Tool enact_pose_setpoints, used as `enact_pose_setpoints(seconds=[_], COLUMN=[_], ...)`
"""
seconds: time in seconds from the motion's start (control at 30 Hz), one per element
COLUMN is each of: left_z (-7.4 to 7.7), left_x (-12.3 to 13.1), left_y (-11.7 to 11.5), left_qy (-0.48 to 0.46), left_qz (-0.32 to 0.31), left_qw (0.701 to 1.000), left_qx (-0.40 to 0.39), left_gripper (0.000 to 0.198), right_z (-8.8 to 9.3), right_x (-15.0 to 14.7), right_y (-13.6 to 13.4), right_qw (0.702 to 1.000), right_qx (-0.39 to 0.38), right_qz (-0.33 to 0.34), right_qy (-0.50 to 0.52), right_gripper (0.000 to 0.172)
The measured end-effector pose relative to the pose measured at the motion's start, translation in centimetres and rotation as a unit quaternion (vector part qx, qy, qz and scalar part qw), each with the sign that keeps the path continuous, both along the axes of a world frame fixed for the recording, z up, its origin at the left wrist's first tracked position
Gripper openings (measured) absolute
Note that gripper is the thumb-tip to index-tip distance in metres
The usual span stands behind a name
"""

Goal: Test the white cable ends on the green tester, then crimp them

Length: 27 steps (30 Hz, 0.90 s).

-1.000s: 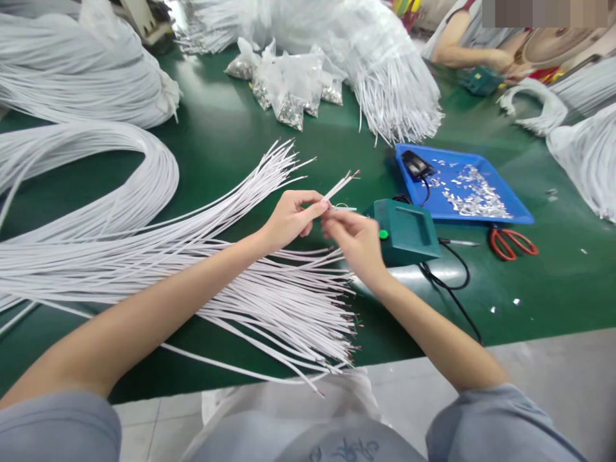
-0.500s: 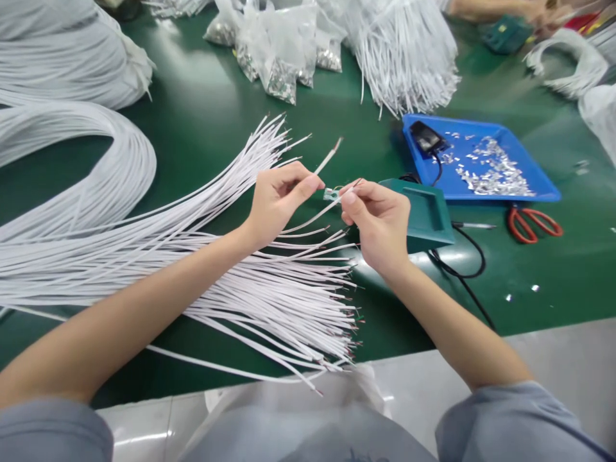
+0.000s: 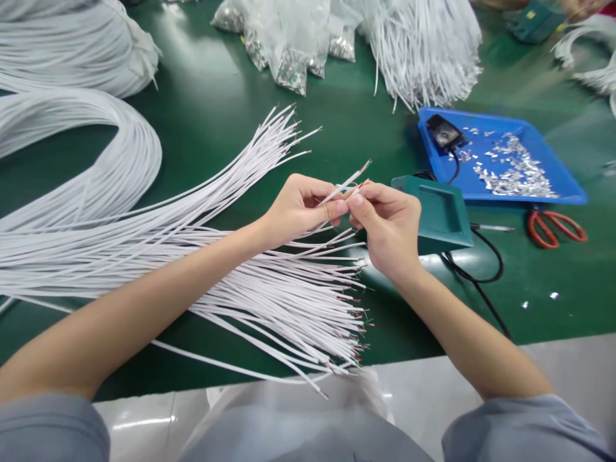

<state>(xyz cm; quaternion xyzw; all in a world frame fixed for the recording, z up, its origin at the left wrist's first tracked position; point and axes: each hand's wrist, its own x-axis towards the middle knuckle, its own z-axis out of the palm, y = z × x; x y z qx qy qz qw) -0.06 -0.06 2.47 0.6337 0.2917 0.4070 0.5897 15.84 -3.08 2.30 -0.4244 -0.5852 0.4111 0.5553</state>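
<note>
My left hand (image 3: 308,204) is closed in a pinch on a white cable (image 3: 347,182), whose stripped end points up and right and shows thin coloured wires. Close against it, my right hand (image 3: 389,218) pinches the end of another white cable, with reddish wire tips showing above the thumb. The two hands nearly touch at the fingertips, so what lies between them is partly hidden. Below and left spreads a large bundle of white cables (image 3: 289,301), their ends stripped to fine wires. A green box-shaped device (image 3: 440,212) stands just right of my right hand.
A blue tray (image 3: 570,192) holds small silvery pieces and a black device (image 3: 445,133). Before it lie red-handled scissors (image 3: 558,229), a pen (image 3: 493,227) and a black cord (image 3: 481,279). Clear bags of metal parts (image 3: 293,64) and coiled white cables (image 3: 129,141) lie farther back.
My left hand has moved right, up against my right hand, bringing its cable beside the other. The small clear piece seen between the hands is now mostly hidden. The view has shifted slightly.
</note>
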Motion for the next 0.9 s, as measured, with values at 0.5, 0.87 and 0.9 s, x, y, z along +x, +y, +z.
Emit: enact_pose_setpoints(seconds=[0.5,0.87,0.9], left_z=[0.13,0.3,0.29], left_x=[0.08,0.46,0.49], left_y=[0.0,-0.04,-0.06], left_qy=[-0.019,-0.03,-0.029], left_qz=[-0.027,-0.008,-0.003], left_qw=[0.997,0.997,0.998], left_qx=[-0.069,-0.064,-0.063], left_gripper=[0.049,0.051,0.05], right_z=[-0.49,-0.48,-0.44], right_x=[0.13,0.53,0.48], right_y=[0.15,0.51,0.47], right_qw=[0.999,0.995,0.995], right_qx=[-0.012,0.024,0.021], right_qz=[-0.038,-0.091,-0.087], right_qy=[-0.009,-0.035,-0.037], right_gripper=[0.025,0.016,0.017])
